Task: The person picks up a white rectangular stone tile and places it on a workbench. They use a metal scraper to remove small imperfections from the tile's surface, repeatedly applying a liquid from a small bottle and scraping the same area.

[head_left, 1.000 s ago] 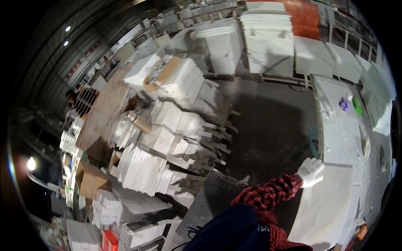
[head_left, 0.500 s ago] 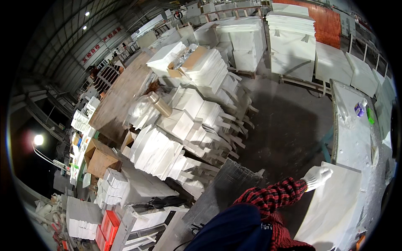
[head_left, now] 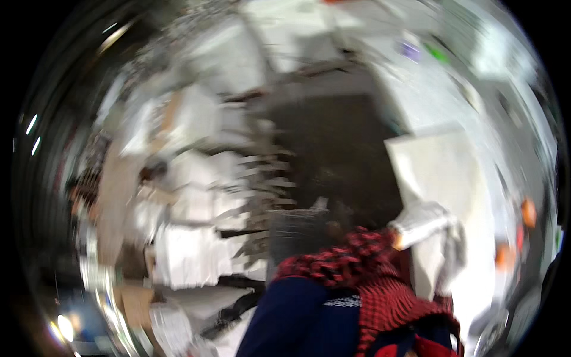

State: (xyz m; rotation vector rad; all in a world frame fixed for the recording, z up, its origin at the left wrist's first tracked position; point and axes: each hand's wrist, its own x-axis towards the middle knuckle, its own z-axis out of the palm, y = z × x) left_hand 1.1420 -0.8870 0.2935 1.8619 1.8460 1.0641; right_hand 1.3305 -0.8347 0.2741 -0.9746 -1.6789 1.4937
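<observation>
The left hand (head_left: 422,225), in a white glove, is lying across the near half of one pale slab (head_left: 434,160), its fingers pointing to the right. The right hand (head_left: 455,253), greyer and more smeared, is showing just beyond those fingertips, also over the slab's near half. Blur is hiding the fingers of both, so I cannot tell whether either is gripping the slab, touching it or curling around anything.

The slab is resting on the desk (head_left: 410,83) on the person's right, most of its visible surface spreading beyond the left hand. Its long axis is running away from the person, along the desk, leaning slightly left toward the far end. One short edge is facing away, and the far left corner is jutting past the desk's side above the dark floor (head_left: 342,143).

Two plaid sleeves (head_left: 339,259) are leading to the hands, beside a navy garment (head_left: 321,315). Farther along the desk, one purple item (head_left: 410,51) and one green item (head_left: 437,52) are sitting near each other; two orange items (head_left: 528,212) are showing toward the right rim.

Left of the sleeves, one dark board (head_left: 294,235) is lying near the floor's edge. Beyond it, white stacks (head_left: 184,256), too blurred for counting, are standing, with one cardboard box (head_left: 135,304) below them.
</observation>
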